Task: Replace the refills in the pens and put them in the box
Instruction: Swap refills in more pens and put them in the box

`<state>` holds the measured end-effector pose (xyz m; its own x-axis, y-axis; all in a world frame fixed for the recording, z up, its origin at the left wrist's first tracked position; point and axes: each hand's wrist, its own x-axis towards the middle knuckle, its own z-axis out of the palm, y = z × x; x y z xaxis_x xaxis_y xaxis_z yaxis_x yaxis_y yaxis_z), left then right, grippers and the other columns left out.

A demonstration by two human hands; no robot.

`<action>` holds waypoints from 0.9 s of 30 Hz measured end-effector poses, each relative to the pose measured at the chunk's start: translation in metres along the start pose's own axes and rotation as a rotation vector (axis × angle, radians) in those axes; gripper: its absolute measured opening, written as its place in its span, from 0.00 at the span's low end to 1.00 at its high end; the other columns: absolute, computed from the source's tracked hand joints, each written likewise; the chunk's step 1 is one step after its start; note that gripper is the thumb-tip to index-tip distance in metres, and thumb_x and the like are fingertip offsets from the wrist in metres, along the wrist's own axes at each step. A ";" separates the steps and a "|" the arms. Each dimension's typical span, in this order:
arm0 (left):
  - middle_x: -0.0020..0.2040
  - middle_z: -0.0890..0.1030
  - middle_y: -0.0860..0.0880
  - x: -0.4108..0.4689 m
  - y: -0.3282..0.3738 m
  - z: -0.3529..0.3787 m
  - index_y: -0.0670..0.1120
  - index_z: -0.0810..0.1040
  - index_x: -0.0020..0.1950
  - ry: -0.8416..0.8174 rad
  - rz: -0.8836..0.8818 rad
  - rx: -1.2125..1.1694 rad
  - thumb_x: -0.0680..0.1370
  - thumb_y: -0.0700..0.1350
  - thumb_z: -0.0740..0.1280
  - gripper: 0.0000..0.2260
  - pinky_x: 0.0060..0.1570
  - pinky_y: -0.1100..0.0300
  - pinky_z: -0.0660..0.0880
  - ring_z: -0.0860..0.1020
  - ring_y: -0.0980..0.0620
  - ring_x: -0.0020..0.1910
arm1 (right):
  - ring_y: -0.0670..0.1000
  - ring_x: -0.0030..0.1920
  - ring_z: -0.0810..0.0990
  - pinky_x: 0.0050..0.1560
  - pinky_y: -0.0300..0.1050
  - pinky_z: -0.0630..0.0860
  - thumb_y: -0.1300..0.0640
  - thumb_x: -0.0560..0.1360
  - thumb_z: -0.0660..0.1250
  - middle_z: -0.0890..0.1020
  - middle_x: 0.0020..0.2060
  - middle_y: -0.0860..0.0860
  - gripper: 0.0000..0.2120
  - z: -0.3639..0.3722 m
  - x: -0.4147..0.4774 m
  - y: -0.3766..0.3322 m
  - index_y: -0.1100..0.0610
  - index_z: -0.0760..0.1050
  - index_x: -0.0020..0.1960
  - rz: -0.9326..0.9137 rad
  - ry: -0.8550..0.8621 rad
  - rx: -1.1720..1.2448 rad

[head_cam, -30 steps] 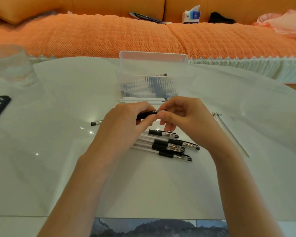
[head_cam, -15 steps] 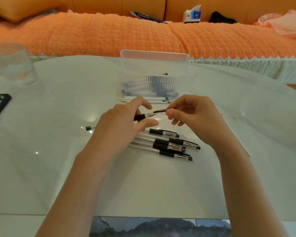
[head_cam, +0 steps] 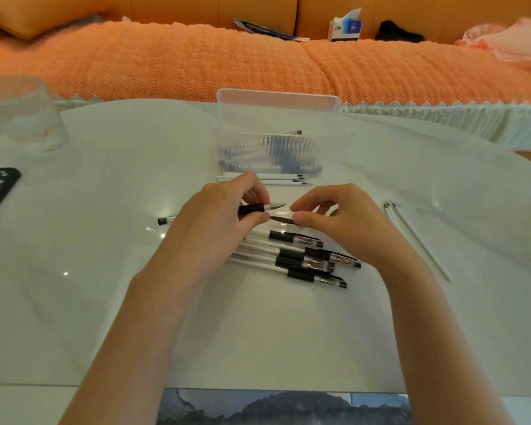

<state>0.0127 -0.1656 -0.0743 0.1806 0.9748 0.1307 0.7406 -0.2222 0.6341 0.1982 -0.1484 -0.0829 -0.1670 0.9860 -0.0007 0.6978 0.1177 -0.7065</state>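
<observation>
Left hand [head_cam: 215, 222] is curled round an uncapped gel pen [head_cam: 253, 208], tip pointing right. The black pen cap [head_cam: 282, 220] sits just below the tip. The right hand [head_cam: 347, 222] is loosely curled with its thumb touching the cap's end, but I can't tell if it's actually gripping. Capped pens [head_cam: 304, 259] are piled nearer me. The clear box [head_cam: 224, 139] is beyond, with white refills [head_cam: 258, 179] just in front. Tissue box [head_cam: 345, 27] print is too blurry to read.

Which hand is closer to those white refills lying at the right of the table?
Right. The right hand lies just left of the white refills, not touching them; the left hand, gripping a pen, is farther left still.
</observation>
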 end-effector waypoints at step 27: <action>0.45 0.76 0.58 0.001 -0.001 -0.006 0.54 0.74 0.49 0.085 0.038 -0.078 0.69 0.46 0.76 0.14 0.42 0.63 0.75 0.75 0.59 0.43 | 0.38 0.32 0.74 0.34 0.26 0.67 0.51 0.70 0.73 0.80 0.29 0.38 0.02 0.000 -0.002 -0.012 0.48 0.82 0.40 -0.128 0.060 0.222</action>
<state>0.0086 -0.1641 -0.0705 0.1494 0.9646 0.2174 0.6810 -0.2598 0.6846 0.1895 -0.1516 -0.0744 -0.1979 0.9707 0.1365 0.5022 0.2200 -0.8363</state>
